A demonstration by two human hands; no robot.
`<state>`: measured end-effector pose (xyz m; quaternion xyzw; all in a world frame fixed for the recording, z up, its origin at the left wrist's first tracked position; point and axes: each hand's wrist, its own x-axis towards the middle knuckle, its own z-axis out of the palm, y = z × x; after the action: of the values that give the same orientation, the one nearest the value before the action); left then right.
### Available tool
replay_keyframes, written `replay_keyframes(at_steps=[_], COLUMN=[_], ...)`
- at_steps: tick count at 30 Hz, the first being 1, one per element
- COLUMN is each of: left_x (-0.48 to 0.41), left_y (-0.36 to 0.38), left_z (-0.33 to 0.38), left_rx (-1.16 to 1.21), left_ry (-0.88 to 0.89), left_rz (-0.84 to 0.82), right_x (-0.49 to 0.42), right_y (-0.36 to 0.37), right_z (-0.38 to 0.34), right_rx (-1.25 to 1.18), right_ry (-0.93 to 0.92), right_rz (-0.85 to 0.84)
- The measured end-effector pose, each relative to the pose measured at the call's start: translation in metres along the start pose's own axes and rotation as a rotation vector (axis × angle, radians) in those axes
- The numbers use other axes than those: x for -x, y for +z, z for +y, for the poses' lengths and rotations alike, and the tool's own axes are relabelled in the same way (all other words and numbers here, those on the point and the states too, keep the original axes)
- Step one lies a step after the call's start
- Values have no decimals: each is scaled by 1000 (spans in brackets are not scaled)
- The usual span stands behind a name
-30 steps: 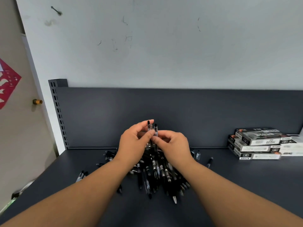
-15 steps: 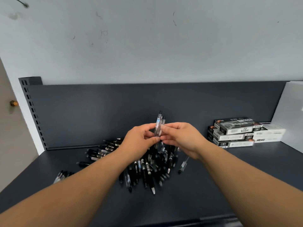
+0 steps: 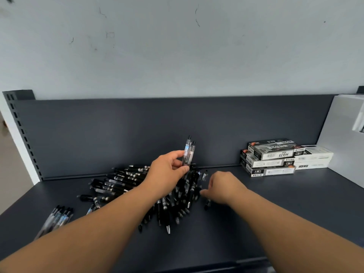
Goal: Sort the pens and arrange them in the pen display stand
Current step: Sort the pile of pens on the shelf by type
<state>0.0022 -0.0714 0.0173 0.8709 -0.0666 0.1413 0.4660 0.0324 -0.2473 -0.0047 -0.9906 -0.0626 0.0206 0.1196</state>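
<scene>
A heap of black and clear pens (image 3: 126, 184) lies on the dark shelf (image 3: 275, 203), in the middle by the back panel. My left hand (image 3: 167, 172) is raised above the heap and pinches two clear pens (image 3: 188, 152) upright, caps pointing up. My right hand (image 3: 224, 187) is down at the heap's right edge, over a single black pen (image 3: 206, 204) whose lower end sticks out beneath it. The hand hides whether its fingers hold that pen.
Several clear pens (image 3: 59, 217) lie side by side at the front left. Stacked pen boxes (image 3: 269, 156) and white boxes (image 3: 315, 156) sit at the back right beside a white panel (image 3: 342, 144). A dark back panel (image 3: 118, 131) closes the shelf behind.
My right hand has let go of the two clear pens and dropped to the shelf at the heap's right edge. The left hand alone holds them now. The view has shifted right.
</scene>
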Motion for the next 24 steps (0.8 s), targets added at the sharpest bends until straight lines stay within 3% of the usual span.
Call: replay_keyframes(at_steps=[7,11,17,24], left_x=[-1,1,8,25], left_y=[11,10,-6,-62], left_z=[6,12,18,14], left_rx=[5,42,61,-97], left_ry=[-10,-13,-7,27], left_rz=[17,43,136,280], right_x=[1,4,3,19], right_y=[-1,-11,-18,-37], right_z=[9,21,4,-61], right_rx=[-115,-336,-703,-1030], right_ry=[70,104,-46,-273], right_rz=[-19,85,210,338])
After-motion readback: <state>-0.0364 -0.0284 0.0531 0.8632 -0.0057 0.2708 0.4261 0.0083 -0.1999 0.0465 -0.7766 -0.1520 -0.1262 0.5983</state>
